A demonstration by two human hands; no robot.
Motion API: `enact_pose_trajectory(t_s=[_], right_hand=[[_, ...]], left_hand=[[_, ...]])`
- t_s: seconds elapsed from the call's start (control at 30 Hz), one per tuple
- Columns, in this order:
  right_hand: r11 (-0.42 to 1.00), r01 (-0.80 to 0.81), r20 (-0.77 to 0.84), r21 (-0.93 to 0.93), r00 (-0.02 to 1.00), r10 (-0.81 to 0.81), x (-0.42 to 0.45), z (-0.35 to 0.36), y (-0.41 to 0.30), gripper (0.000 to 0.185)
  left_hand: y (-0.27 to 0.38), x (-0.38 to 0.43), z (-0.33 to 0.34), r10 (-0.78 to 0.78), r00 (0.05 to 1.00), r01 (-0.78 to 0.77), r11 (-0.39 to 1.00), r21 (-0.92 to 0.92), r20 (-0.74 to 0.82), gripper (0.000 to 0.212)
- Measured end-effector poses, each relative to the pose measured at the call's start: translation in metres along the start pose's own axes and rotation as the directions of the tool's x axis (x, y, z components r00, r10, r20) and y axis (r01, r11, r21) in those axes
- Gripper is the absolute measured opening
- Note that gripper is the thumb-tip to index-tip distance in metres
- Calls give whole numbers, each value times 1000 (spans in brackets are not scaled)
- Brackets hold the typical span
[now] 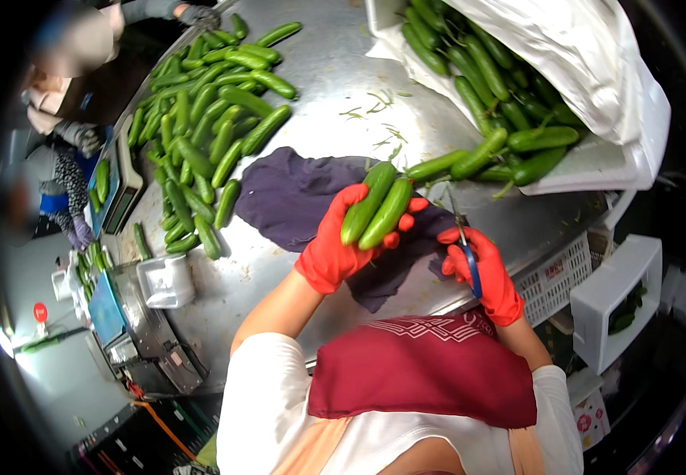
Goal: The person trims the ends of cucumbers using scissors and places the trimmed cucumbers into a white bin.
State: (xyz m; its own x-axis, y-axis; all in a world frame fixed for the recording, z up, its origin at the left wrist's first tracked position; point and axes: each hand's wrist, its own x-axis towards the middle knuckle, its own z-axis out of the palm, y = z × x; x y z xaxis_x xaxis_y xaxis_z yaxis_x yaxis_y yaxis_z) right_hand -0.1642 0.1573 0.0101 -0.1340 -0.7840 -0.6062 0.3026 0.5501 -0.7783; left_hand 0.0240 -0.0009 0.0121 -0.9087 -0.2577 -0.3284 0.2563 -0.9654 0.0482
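Note:
In a red rubber glove, my left hand (343,249) holds two green cucumbers (376,205) side by side above a dark purple cloth (289,193). My right hand (485,270), gloved the same way, grips a pair of scissors (467,255) with blue handles, the blades pointing away from me. Just beyond the blades, several cucumbers (479,155) spill from a white foam box (639,119) lined with a white sheet. Cut green stem bits (381,104) are scattered on the metal table (325,65).
A large heap of cucumbers (200,119) covers the table's left side. Beside it stand a weighing scale (123,178) and a clear plastic tub (166,281). Two people are at the left; one gloved hand (199,16) touches the heap's far end. Below right are a white crate (556,276) and another foam box (616,303).

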Motion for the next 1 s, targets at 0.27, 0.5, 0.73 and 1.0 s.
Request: enact_pose_trajectory(t_s=[0.27, 0.5, 0.73, 1.0], right_hand=[[995, 97, 13, -28, 995, -97, 5, 15, 8, 25], [994, 88, 52, 71, 994, -92, 7, 22, 12, 27], [322, 515, 166, -794, 694, -700, 48, 26, 25, 40], [866, 483, -59, 129, 876, -479, 38, 67, 8, 34]], left_hand=[[49, -9, -27, 141, 972, -175, 968, -179, -189, 62], [59, -19, -1, 557, 803, -408, 772, 488, -210, 50], [28, -10, -18, 529, 809, -460, 841, 285, -256, 48], [-35, 8, -28, 758, 630, -557, 593, 582, -169, 50]])
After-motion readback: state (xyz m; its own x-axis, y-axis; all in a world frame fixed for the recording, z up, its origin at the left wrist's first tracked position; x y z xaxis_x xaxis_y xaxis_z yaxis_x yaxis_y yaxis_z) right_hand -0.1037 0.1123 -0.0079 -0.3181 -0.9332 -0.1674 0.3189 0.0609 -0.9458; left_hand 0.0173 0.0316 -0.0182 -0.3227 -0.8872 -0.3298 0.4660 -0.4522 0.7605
